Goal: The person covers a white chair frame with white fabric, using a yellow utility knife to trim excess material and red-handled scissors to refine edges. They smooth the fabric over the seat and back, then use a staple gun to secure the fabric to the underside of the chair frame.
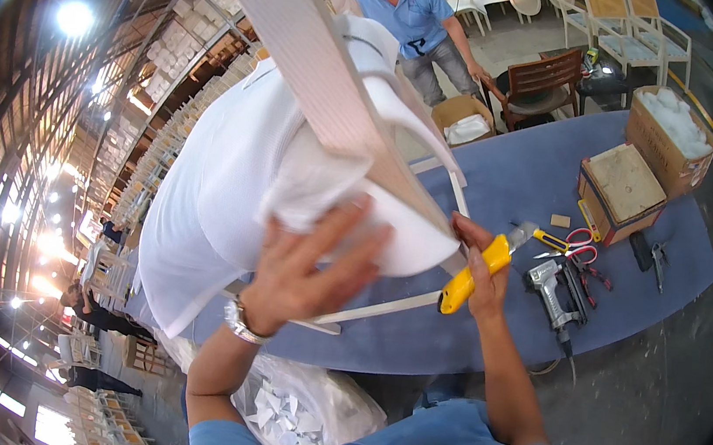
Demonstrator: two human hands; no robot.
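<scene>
In front of me a chair with a pale wooden frame and white fabric cover lies tipped on the table, one leg rising toward the top of the view. My left hand, slightly blurred, rests against a loose white fabric flap, its fingers stretched out and apart. A yellow utility knife is in my right hand, just right of the flap's corner. The fingers wrap round its handle, and the thumb lies along it. Whether the knife's blade touches anything cannot be made out.
On the blue-covered table lie red-handled scissors, a staple gun, pliers and a wooden-topped box. A carton with white stuffing stands behind. Across the table is a person in blue. A bag of white scraps sits below.
</scene>
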